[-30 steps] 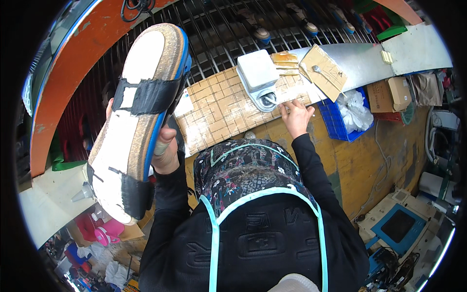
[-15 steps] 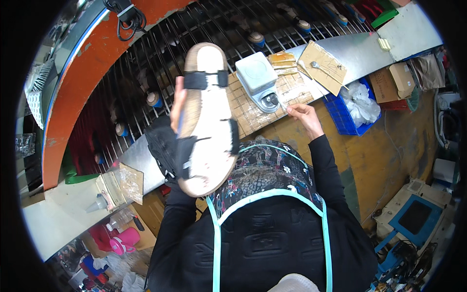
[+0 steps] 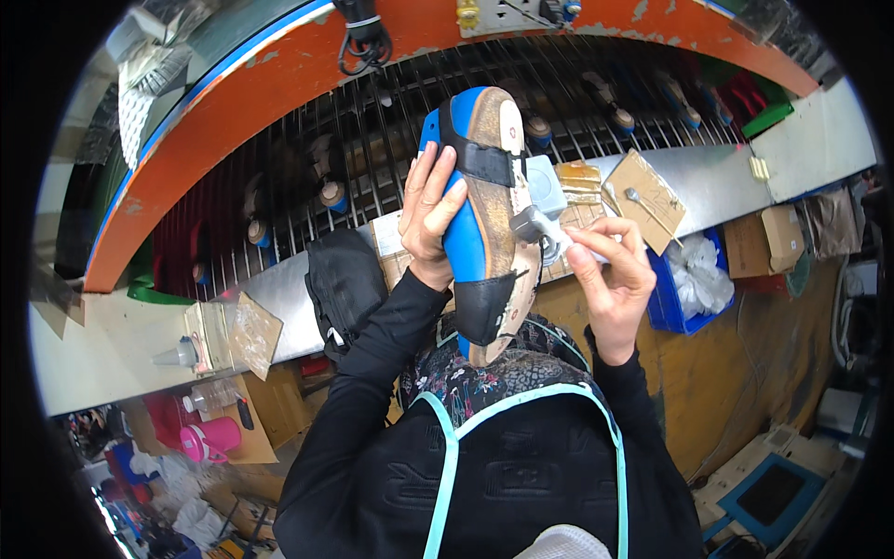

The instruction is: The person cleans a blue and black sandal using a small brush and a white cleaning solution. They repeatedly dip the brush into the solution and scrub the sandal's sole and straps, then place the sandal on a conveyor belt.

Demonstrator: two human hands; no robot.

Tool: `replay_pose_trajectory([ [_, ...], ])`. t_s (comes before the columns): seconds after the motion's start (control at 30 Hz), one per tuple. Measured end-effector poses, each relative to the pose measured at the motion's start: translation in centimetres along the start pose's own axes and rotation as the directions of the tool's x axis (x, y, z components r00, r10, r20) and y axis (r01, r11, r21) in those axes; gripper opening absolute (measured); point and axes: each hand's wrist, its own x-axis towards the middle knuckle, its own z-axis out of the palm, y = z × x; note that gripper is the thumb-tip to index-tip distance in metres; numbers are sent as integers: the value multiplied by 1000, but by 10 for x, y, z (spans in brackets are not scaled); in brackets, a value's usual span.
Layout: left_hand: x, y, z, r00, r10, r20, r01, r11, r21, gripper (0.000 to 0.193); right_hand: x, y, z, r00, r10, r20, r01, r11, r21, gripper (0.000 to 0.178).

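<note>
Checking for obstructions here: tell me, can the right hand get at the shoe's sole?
Probably yes: the left hand holds the blue shoe sole toward the right hand, whose small brush is at the sole, nothing between.

A long grey workbench (image 3: 708, 177) runs across the scene, its edge bending with the lens; behind it stands a rack of dark metal bars (image 3: 307, 158) with tool handles hanging between them; above the rack curves an orange beam (image 3: 233, 84) with a blue strip along its upper edge; a black cable (image 3: 363, 42) dangles from it; below the bench the front is worn yellowish board (image 3: 708, 382); a blue bin (image 3: 670, 298) with a white plastic bag hangs there; cardboard boxes (image 3: 759, 247) sit to the right; a pink container (image 3: 212, 438) stands low on the left; the light is even and bright.
</note>
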Motion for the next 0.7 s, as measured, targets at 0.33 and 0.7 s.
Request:
replay_pose_trajectory([
  [0.33, 6, 7, -26, 991, 78, 105, -88, 991, 99, 39, 11, 15, 24, 1000, -12, -11, 11, 996, -84, 19],
  [0.7, 10, 5, -33, 980, 120, 158, -143, 979, 143, 38, 55, 21, 24, 944, -311, -107, 246, 883, -401, 22],
])
